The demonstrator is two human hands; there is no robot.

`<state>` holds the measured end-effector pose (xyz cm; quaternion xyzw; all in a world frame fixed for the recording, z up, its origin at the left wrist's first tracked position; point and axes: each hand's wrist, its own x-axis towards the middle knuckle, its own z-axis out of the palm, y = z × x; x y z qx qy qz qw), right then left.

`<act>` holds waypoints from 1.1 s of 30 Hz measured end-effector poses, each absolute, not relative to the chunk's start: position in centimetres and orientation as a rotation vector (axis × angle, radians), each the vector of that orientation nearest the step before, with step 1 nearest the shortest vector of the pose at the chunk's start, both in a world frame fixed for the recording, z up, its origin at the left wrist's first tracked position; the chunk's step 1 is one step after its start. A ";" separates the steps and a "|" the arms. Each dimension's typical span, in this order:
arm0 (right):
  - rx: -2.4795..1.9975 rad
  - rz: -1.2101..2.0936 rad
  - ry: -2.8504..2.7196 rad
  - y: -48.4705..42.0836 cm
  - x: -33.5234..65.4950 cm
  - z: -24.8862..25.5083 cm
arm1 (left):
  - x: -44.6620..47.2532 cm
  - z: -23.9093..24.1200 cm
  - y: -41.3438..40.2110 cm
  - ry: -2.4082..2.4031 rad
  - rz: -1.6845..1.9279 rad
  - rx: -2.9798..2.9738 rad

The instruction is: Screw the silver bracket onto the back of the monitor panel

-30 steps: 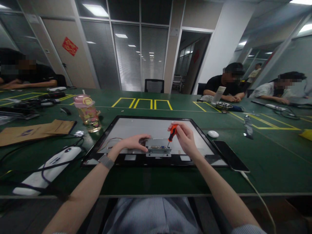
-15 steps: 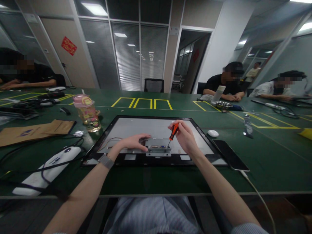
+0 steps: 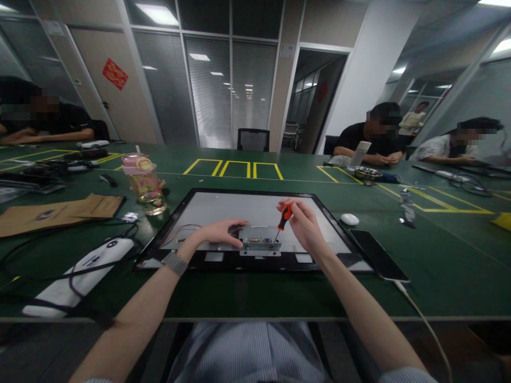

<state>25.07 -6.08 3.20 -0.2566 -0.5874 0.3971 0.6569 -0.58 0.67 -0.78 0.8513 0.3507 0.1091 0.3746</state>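
A flat display panel (image 3: 255,207) with a black frame lies on the green table before me. On its near edge sits a silver metal bracket (image 3: 260,253) with a row of connector ports, one of them blue. My left hand (image 3: 219,232) grips the bracket's left end, thumb in front and fingers behind. Between the fingers of my right hand (image 3: 306,223) is an orange and black screwdriver (image 3: 285,217), tilted, its shaft pointing down to the bracket's right end. The exact spot where the tip meets the bracket is too small to make out.
Left of the panel stand a pink-lidded bottle (image 3: 144,186), a brown paper bag (image 3: 59,213) and a white power bank-like device (image 3: 80,279) with black cables. To the right lie a phone (image 3: 378,255) on a cable and a white oval case (image 3: 349,219). Several people sit farther off.
The view has shifted very slightly. Both hands, the screwdriver and the bracket keep nearly the same positions.
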 end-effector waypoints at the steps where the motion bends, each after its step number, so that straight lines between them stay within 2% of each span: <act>1: -0.591 0.890 -1.331 -6.1 25.1 3.2 | -0.5 -0.7 0.6 0.895 0.280 2.182; 7: -0.572 0.971 -1.358 -6.5 24.9 3.6 | -0.6 -0.9 0.7 0.919 0.281 2.187; 13: -0.580 0.921 -1.389 -6.2 25.2 3.3 | -0.6 -1.0 0.7 0.919 0.287 2.184; 21: -0.764 0.495 -1.428 -6.2 25.5 2.8 | -0.7 -0.8 0.7 0.921 0.279 2.181; 27: -0.734 0.562 -1.541 -7.0 25.1 3.0 | -0.8 -1.0 0.8 0.908 0.278 2.163; 33: -0.804 0.336 -1.506 -6.6 25.0 2.7 | -0.7 -1.2 0.9 0.904 0.305 2.151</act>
